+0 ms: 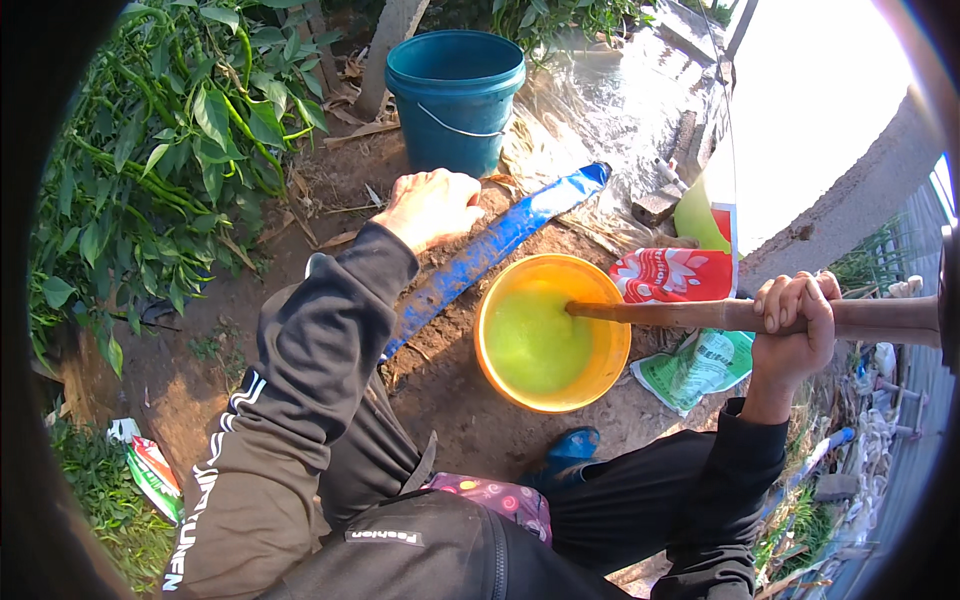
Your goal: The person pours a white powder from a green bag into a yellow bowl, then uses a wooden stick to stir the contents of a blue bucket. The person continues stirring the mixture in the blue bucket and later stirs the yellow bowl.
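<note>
My right hand (796, 319) is wrapped around a thick wooden or bamboo pole (675, 313). The pole's far end dips into yellow-green liquid (536, 341) inside an orange-yellow plastic bucket (480, 352), crossing over its right rim. My left hand (436, 208) is held back-up with curled fingers, near a flat blue plastic hose (487, 251) smeared with soil. The undersides of its fingers are hidden, so whether it holds anything cannot be told. Just beyond that hand stands a dark teal bucket (450, 127) with a wire handle; its contents are not visible.
Red (679, 276) and green (697, 367) printed packets lie right of the orange-yellow bucket. Pepper plants (165, 142) fill the left side. Clear plastic sheeting (600, 97) covers ground at the back. A blue boot (566, 454) stands close below the bucket. Another packet (154, 472) lies lower left.
</note>
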Available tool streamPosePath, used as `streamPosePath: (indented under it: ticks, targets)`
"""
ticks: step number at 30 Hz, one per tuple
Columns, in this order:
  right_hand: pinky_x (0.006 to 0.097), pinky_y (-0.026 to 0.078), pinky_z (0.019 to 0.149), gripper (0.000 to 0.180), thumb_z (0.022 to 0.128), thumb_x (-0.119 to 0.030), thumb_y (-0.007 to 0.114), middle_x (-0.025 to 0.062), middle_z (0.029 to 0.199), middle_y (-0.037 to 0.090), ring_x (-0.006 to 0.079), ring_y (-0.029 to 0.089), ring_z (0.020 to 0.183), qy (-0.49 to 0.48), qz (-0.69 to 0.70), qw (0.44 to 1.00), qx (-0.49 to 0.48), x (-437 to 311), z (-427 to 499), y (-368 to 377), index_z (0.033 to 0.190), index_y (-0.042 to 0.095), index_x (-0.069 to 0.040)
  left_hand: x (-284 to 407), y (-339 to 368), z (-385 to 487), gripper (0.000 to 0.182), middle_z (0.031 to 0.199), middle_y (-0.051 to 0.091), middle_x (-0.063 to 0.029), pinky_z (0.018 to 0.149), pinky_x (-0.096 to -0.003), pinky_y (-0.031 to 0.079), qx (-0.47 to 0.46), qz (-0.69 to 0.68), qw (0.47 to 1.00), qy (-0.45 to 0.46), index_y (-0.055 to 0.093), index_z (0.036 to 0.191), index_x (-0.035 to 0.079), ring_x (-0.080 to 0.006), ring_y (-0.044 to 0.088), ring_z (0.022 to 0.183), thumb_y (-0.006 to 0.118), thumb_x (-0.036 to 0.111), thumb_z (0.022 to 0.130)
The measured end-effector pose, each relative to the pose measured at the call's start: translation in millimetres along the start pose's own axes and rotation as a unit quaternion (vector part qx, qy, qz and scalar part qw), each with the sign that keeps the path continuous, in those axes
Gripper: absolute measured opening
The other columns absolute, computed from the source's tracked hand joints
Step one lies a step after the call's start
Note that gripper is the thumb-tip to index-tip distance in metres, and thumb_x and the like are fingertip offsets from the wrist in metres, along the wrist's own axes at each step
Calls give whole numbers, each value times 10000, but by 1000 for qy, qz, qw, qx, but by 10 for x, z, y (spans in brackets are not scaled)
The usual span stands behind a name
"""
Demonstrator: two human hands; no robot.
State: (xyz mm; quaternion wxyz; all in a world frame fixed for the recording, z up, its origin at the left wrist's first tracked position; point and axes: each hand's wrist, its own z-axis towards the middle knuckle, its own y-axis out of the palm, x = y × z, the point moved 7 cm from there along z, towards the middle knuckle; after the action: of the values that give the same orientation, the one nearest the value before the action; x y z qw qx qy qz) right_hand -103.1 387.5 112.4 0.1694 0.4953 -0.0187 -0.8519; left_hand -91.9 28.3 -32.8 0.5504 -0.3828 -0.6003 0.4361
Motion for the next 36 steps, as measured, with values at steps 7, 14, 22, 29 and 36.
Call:
streamPosePath:
  ticks: [7,14,22,29,36]
  targets:
    - [327,417,545,188,854,-91,481,33,532,391,144,395,447,82,82,993,2,311,-17,61,699,376,-102,62,-17,12,226,875,697,-84,800,-430,499,-5,5,1000,-5,682,907,138,-284,667,885,623,347,845]
    - [314,399,535,209,894,-95,431,13,536,368,127,375,438,160,52,984,-52,323,13,60,691,380,-109,37,36,17,256,981,691,-82,892,-429,472,-41,18,999,5,682,962,139,-264,653,978,598,368,887]
    - [308,394,557,203,886,-98,423,24,573,379,124,397,475,34,9,992,-118,2,12,102,693,365,-116,19,26,19,242,811,672,-62,725,-382,491,33,23,998,53,675,911,125,-238,654,790,616,353,852]
    - [298,386,569,218,893,-112,441,14,563,358,117,373,466,70,-68,993,-61,-60,60,-5,688,368,-117,0,44,25,239,797,671,-66,733,-386,493,32,26,998,42,679,907,130,-244,656,795,618,354,852]
    - [290,404,543,200,897,-109,441,11,556,377,106,387,454,148,-36,986,-67,5,80,23,704,387,-112,-6,28,21,239,808,675,-68,738,-387,494,36,28,998,49,681,910,131,-246,656,797,620,355,853]
